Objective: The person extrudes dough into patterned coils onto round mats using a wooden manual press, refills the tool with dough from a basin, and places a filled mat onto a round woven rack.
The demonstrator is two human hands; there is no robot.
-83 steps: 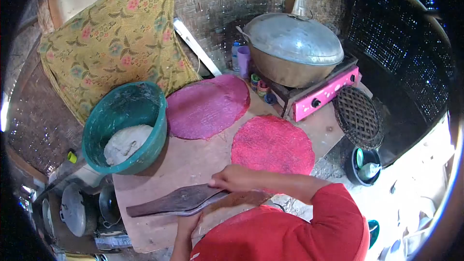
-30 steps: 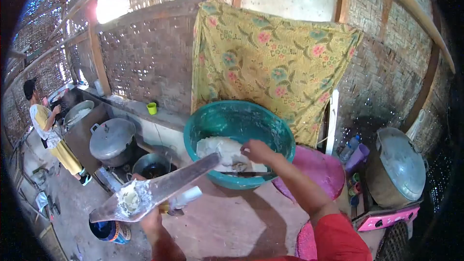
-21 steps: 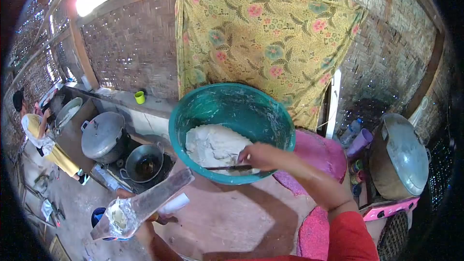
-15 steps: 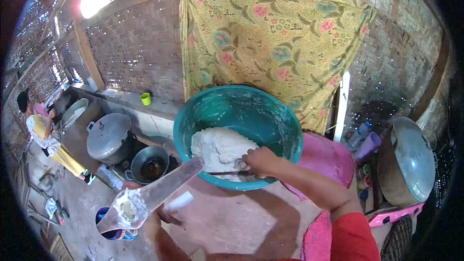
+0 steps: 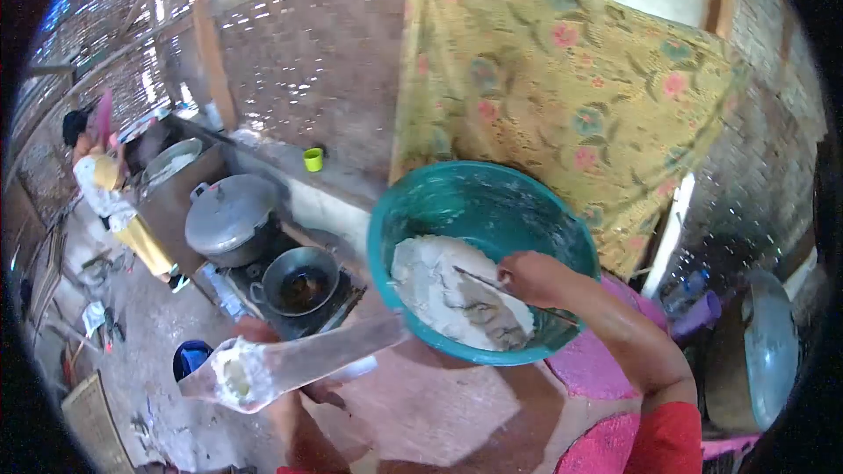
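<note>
Wooden paddle [image 5: 334, 360], lying across the lower left of the view above a pale tabletop [image 5: 421, 408], its long axis slanting gently upward from left to right. Its broad, tapering end points to the lower left; its narrower, straight end points right and slightly up, toward the near rim of a green basin [image 5: 487, 204]. On the broad part sits a clump of sticky white paste [image 5: 239, 375]. The left hand [image 5: 284, 408] supports the paddle from below, partly hidden by it: fingers show past the far edge and the rest of the hand at the near edge, so the grip appears wrapped around the wood, though how tightly I cannot tell.

The right hand [image 5: 536, 279] is over the basin, fingers closed in a pinch on a thin dark stick [image 5: 474, 277]. The stick slants from upper left to lower right, its left tip above a mound of white dough [image 5: 430, 272] inside the basin.

Behind the basin hangs a yellow flowered cloth [image 5: 562, 96]. To the right lie a purple-pink sheet [image 5: 597, 360] and, nearer, a bright pink one, with a large pot [image 5: 729, 369] beyond. To the left stand a dark pan [image 5: 303, 285] and a lidded pot [image 5: 233, 215]; farther off, another person [image 5: 123, 197] stands by a wide bowl.
</note>
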